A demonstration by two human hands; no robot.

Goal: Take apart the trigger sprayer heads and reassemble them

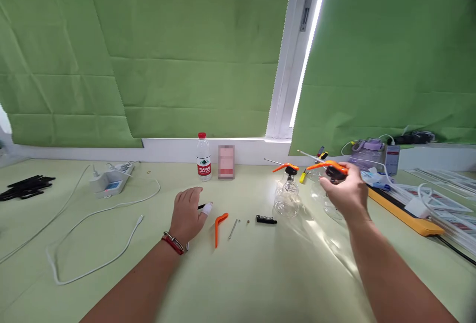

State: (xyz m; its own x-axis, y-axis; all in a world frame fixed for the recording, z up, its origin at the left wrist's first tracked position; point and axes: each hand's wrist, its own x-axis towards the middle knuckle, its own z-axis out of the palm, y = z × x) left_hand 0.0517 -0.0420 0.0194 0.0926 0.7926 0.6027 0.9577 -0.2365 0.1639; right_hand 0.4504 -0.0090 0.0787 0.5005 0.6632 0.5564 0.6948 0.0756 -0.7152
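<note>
My right hand (349,189) is closed around an orange-and-black trigger top (336,168) with a thin rod pointing left. Below it are clear glass shapes; whether they join it I cannot tell. Beside them stands a clear glass bottle (287,204) topped by a similar orange-and-black trigger head (291,168). My left hand (188,215) rests low over the table, fingers curled, a white wrap on the thumb. A bit of a dark thing (201,207) shows at its fingers, mostly hidden. To its right lie an orange lever (218,228), a metal pin (232,228), tiny parts (248,222) and a black piece with a spring (266,219).
A red-capped water bottle (204,159) and a pink box (226,162) stand by the wall. On the left are a power strip (111,181), a white cable (111,208) and black straps (28,186). Screwdrivers (303,176) and an orange-edged case (405,212) lie right.
</note>
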